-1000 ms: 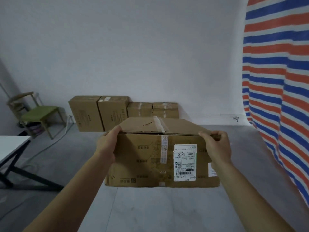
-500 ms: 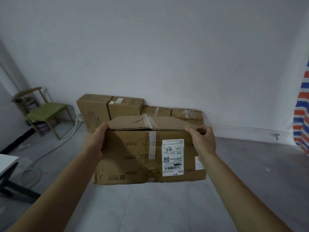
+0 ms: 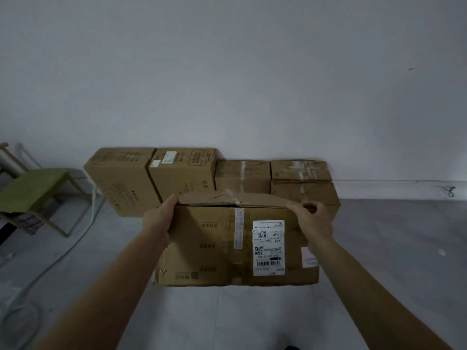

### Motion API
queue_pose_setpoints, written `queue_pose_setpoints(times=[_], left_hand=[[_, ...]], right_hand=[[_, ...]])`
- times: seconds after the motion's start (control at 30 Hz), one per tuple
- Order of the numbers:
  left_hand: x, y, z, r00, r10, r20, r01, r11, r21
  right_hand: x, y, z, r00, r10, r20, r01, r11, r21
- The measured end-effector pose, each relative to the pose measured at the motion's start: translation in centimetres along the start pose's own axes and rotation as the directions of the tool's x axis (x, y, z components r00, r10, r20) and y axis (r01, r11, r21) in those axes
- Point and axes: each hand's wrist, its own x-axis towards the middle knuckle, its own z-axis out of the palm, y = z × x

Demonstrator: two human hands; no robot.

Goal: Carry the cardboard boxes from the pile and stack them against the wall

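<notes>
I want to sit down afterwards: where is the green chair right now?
In the head view the green chair stands at the far left near the wall, just left of the leftmost box in the row.

"WU01" on white shipping label (image 3: pixel 268 247) of carried box (image 3: pixel 207 238), other print unreadable

In the centre, off the floor (image 3: pixel 391 248): carried cardboard box (image 3: pixel 214 246), with left hand (image 3: pixel 158 221) gripping its upper left corner and right hand (image 3: pixel 309 223) gripping its upper right corner. On its near face, right of the middle: shipping label (image 3: pixel 268 248). Behind it, in a row along the wall (image 3: pixel 227 72), from left to right: leftmost box (image 3: pixel 121 180), touching second box (image 3: pixel 184 173), then third box (image 3: pixel 242 175), then lower right box (image 3: pixel 305 193) with top right box (image 3: pixel 300 170) on it. Far left, apart from the row: chair (image 3: pixel 32 188).
</notes>
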Motion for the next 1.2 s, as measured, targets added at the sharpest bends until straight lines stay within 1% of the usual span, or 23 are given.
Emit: queue_pose_setpoints(times=[0.07, 0.17, 0.37, 0.43, 0.57, 0.6, 0.73, 0.8, 0.83, 0.9, 0.97, 1.07, 1.2], left_hand=[[4.9, 0.7, 3.5, 1.000, -0.017, 0.008, 0.017, 0.999, 0.030], [10.8, 1.3, 8.2, 0.998, -0.063, -0.001, 0.063, 0.995, 0.083], [25.1, 2.3, 17.3, 0.980, -0.180, -0.090, 0.195, 0.961, 0.196], [28.9, 2.2, 18.8, 0.973, -0.199, -0.114, 0.220, 0.951, 0.217], [36.6, 0.7, 21.1, 0.961, -0.226, -0.158, 0.263, 0.924, 0.279], [38.4, 0.2, 21.6, 0.957, -0.233, -0.171, 0.274, 0.919, 0.284], [47.9, -3.3, 22.9, 0.917, -0.343, -0.205, 0.392, 0.873, 0.291], [52.7, -5.7, 24.2, 0.898, -0.407, -0.167, 0.440, 0.839, 0.320], [54.6, -6.8, 24.9, 0.895, -0.419, -0.153, 0.446, 0.826, 0.344], [57.2, -8.7, 26.5, 0.890, -0.432, -0.144, 0.453, 0.806, 0.382], [59.4, -10.5, 27.6, 0.879, -0.457, -0.136, 0.471, 0.786, 0.402], [63.7, -13.2, 29.1, 0.871, -0.471, -0.140, 0.482, 0.761, 0.435], [67.9, -14.9, 31.3, 0.875, -0.470, -0.114, 0.464, 0.750, 0.471]], right_hand=[[5.3, 0.4, 2.2, 0.998, 0.056, -0.004, -0.056, 0.998, 0.012], [12.3, 1.3, 4.9, 0.993, 0.114, 0.031, -0.114, 0.993, 0.000], [28.1, 2.6, 11.5, 0.947, 0.302, 0.114, -0.299, 0.953, -0.043], [31.3, 2.6, 13.6, 0.928, 0.350, 0.126, -0.346, 0.937, -0.052], [37.0, 3.7, 18.0, 0.881, 0.465, 0.083, -0.462, 0.885, -0.059], [38.3, 4.1, 19.0, 0.869, 0.488, 0.078, -0.483, 0.872, -0.082], [43.4, 8.0, 23.6, 0.860, 0.510, 0.026, -0.496, 0.847, -0.189], [45.8, 10.5, 26.2, 0.855, 0.515, -0.051, -0.514, 0.833, -0.206], [46.7, 11.8, 27.5, 0.842, 0.532, -0.089, -0.537, 0.811, -0.230], [48.4, 14.1, 29.3, 0.824, 0.544, -0.158, -0.562, 0.751, -0.346], [49.5, 15.4, 30.7, 0.839, 0.503, -0.208, -0.540, 0.723, -0.431], [52.0, 17.7, 32.7, 0.865, 0.448, -0.225, -0.500, 0.739, -0.451], [55.5, 19.0, 34.0, 0.911, 0.380, -0.163, -0.410, 0.782, -0.469]])
